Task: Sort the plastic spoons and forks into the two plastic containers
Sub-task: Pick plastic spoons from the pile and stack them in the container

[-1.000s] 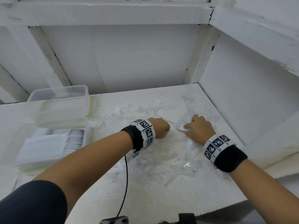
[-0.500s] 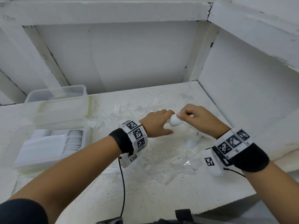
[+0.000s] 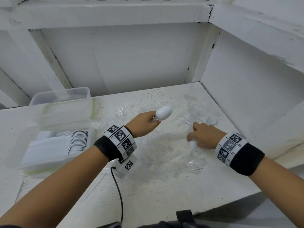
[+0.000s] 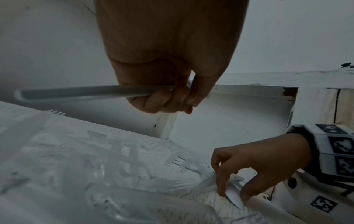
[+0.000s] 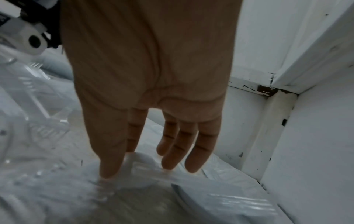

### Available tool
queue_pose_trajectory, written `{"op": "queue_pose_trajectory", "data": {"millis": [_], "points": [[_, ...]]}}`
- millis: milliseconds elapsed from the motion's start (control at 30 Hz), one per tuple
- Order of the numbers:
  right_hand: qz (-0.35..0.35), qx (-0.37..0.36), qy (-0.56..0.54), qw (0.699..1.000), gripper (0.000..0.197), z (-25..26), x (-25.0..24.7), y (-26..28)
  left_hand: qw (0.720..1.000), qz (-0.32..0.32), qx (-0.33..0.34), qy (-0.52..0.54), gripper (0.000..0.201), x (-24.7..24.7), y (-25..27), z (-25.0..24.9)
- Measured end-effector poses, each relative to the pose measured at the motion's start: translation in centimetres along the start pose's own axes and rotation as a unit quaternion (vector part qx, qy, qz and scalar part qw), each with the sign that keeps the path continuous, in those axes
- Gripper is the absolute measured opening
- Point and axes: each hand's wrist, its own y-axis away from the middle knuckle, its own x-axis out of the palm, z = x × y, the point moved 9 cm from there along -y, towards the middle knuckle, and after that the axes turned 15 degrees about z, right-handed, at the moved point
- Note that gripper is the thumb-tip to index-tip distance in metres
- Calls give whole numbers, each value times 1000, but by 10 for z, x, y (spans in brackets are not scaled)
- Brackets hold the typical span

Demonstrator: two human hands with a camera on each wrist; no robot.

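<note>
At the far left of your view, the lower container point(image 3: 54, 150) sits on the white surface point(image 3: 164, 186) with a row of white spoons point(image 3: 77, 142) stacked in it. A second container point(image 3: 65, 106) rests on its far edge, just behind.

Your left hand point(image 3: 143, 124) is raised above the surface, fingers curled tightly round the handle of a white spoon point(image 3: 163, 113). Its bowl points away from you and to the right; in the left wrist view the handle point(image 4: 86, 92) sticks out sideways from your fist.

Below and between your hands, clear plastic forks point(image 3: 153, 153) lie scattered and overlapping on the surface.

Your right hand point(image 3: 205, 137) is low over the pile. In the left wrist view, thumb and forefinger reach down and pinch either side of another white spoon point(image 4: 234, 198) lying on the surface. The other fingers point(image 5: 201, 148) hang nearly straight, their tips touching clear cutlery.
</note>
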Motion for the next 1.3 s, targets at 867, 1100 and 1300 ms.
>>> {"op": "queue_pose_trajectory", "data": {"millis": [867, 1100, 1300], "points": [[-397, -181, -584, 685, 16, -28, -94, 75, 1000, -8, -20, 23, 35, 4, 8, 8], [-247, -12, -470, 847, 45, -63, -21, 38, 999, 23, -25, -17, 36, 18, -17, -1], [-127, 46, -292, 947, 29, -37, 12, 29, 999, 36, -13, -32, 37, 22, -20, -5]]}}
